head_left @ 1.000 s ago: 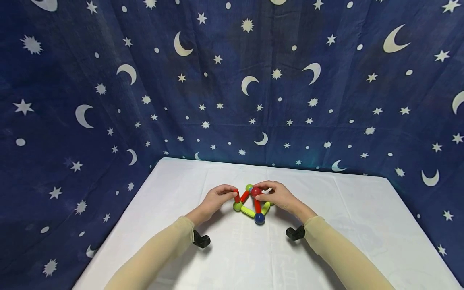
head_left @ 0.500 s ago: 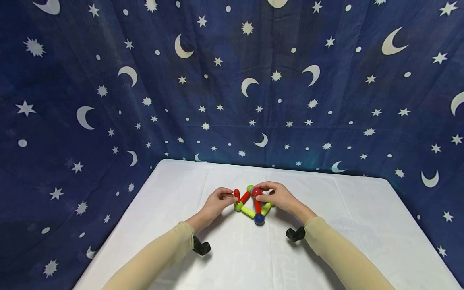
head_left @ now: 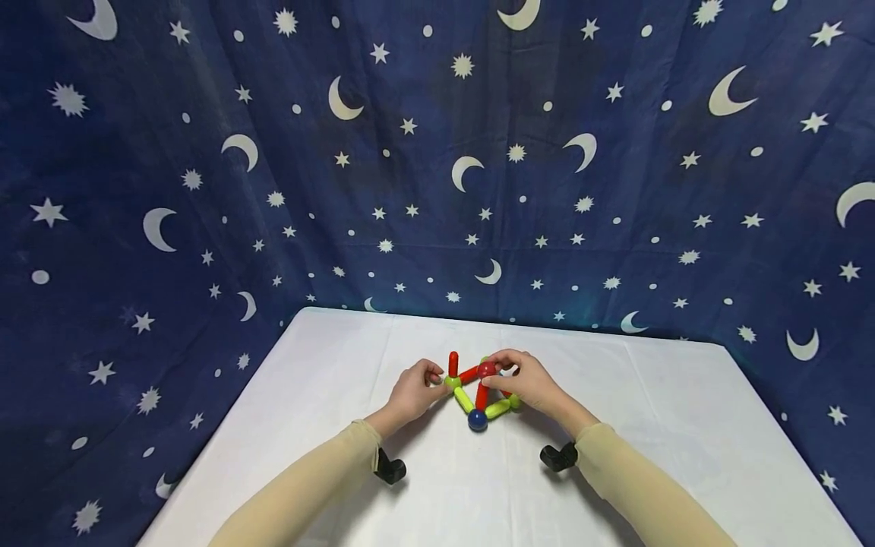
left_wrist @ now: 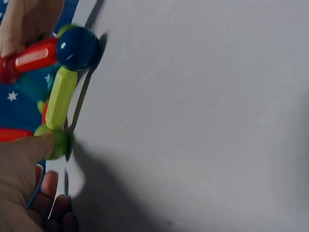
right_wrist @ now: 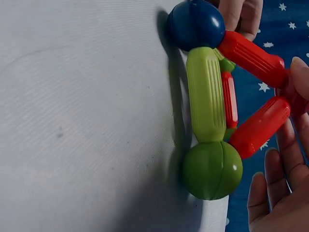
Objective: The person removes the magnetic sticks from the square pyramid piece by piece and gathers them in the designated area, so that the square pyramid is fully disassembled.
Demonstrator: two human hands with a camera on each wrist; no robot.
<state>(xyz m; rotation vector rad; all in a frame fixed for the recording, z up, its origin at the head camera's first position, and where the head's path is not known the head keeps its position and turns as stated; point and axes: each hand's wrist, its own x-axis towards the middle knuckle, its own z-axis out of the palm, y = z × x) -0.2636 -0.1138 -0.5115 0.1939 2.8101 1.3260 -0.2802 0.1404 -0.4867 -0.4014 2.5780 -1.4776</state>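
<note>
A toy frame of rods and balls stands on the table. My right hand (head_left: pixel 532 382) pinches its red ball (head_left: pixel 487 370) between thumb and fingertips. Red rods slope from that ball to the blue ball (head_left: pixel 478 420) in front and the right green ball (right_wrist: pixel 212 170). At the left corner, my left hand (head_left: pixel 412 393) has its thumb against another green ball (left_wrist: pixel 59 145), its other fingers loosely bent and apart from it. A red rod (head_left: pixel 454 363) stands upright on this ball. Yellow-green rods (left_wrist: pixel 61 96) run along the base near the blue ball; the rear corner is partly hidden by my right hand.
White cloth covers the table (head_left: pixel 355 349). A dark blue curtain (head_left: pixel 410 190) with moons and stars hangs behind and beside it. Each wrist bears a black camera mount, one by the left sleeve (head_left: pixel 391 467) and one by the right (head_left: pixel 559 457).
My left fingers have let go of the upright red rod, and the thumb has lowered to the green ball. The frame has turned, its blue ball shifting left. My right hand keeps its pinch.
</note>
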